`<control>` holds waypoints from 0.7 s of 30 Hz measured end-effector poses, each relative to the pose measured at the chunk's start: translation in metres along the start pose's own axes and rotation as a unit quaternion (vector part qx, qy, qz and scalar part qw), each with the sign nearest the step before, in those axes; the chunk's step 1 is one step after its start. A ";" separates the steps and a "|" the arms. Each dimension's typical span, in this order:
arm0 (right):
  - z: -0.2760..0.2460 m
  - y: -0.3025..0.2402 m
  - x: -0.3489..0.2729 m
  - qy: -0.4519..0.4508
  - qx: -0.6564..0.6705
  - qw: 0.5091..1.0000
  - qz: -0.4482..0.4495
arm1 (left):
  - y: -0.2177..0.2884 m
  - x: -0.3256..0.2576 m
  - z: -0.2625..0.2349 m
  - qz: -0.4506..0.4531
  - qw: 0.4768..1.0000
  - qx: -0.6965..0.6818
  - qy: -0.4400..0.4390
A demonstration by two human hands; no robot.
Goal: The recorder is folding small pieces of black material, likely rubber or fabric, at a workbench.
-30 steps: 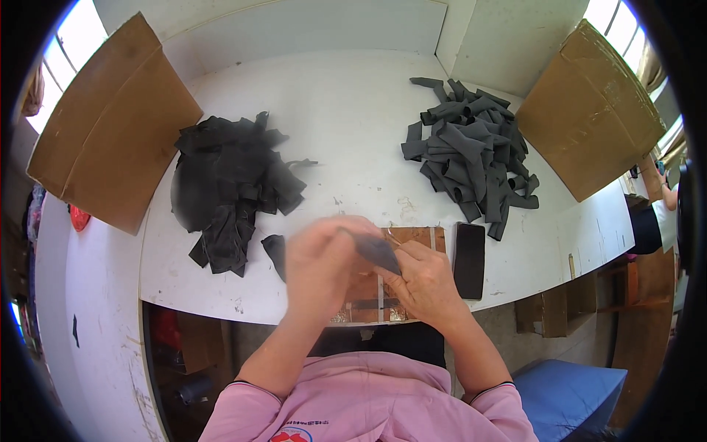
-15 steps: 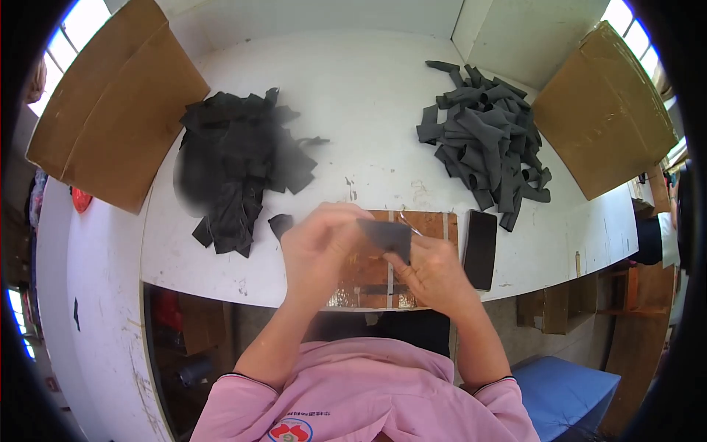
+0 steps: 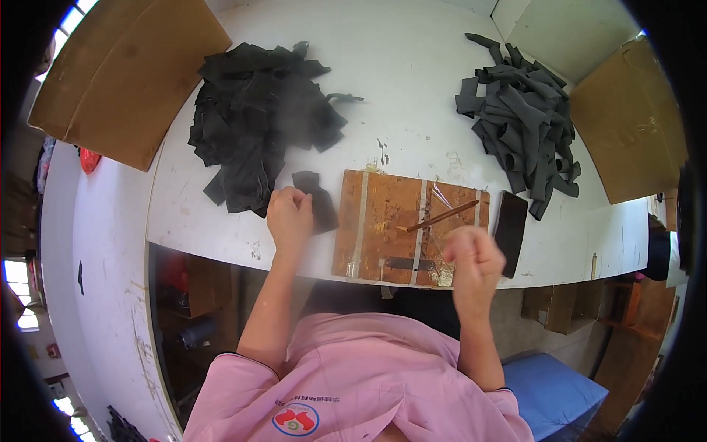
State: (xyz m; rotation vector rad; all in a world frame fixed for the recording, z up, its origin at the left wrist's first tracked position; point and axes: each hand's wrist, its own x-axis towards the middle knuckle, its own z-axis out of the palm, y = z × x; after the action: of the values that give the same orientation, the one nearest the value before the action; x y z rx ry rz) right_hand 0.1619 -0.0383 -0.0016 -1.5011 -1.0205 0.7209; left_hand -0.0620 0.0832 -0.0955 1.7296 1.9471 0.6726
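My left hand is closed, its fingers bent together between a large pile of dark fabric pieces and a loose dark fabric strip. Its fingertips are at the strip's left edge; what they pinch, if anything, is hidden. My right hand, slightly blurred, is curled closed above the lower right corner of a brown board. Whether something small sits in its fingers I cannot make out. Just beyond it, a thin brown stick lies slanted across the board, near a shiny clear piece.
A heap of rolled dark grey fabric strips lies at the back right. A black phone-like slab rests right of the board. Cardboard boxes flank the white table on both sides. A blue stool stands below right.
My hands have parted, the left going toward the fabric pile and the right to the right. The dark piece between them no longer shows there. The whole view has shifted.
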 end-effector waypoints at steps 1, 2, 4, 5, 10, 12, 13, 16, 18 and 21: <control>0.005 0.007 -0.009 -0.060 -0.021 0.998 0.019 | -0.001 0.002 0.001 -0.021 0.997 -0.062 -0.035; 0.011 0.012 -0.016 -0.120 -0.041 0.991 0.038 | 0.002 0.002 0.004 -0.018 0.997 -0.061 -0.039; 0.023 0.017 -0.025 -0.141 -0.025 0.988 0.054 | 0.013 -0.003 0.008 0.077 0.986 -0.052 0.139; 0.027 0.019 -0.028 -0.164 -0.008 0.984 0.067 | 0.016 0.000 0.007 0.078 0.986 -0.052 0.137; 0.036 0.021 -0.032 -0.242 -0.041 0.965 0.090 | 0.013 0.022 0.001 0.192 0.975 0.082 0.079; 0.037 0.022 -0.033 -0.251 -0.049 0.962 0.094 | 0.010 0.024 -0.003 0.225 0.971 0.020 0.080; 0.037 0.023 -0.033 -0.261 -0.056 0.960 0.085 | 0.011 0.022 -0.002 0.227 0.971 0.018 0.078; 0.039 0.023 -0.034 -0.263 -0.056 0.959 0.085 | 0.015 0.016 0.001 0.211 0.974 -0.014 0.084; 0.040 0.022 -0.036 -0.257 -0.050 0.961 0.093 | 0.015 0.015 0.006 0.233 0.966 0.037 0.107; 0.041 0.026 -0.038 -0.262 -0.052 0.960 0.079 | 0.005 0.025 0.006 0.209 0.976 0.059 0.018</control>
State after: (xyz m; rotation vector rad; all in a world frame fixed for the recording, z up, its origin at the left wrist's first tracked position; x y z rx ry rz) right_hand 0.1150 -0.0537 -0.0383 -1.5284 -1.3555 1.2395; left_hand -0.0571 0.1088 -0.0973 2.2463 1.6849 0.7426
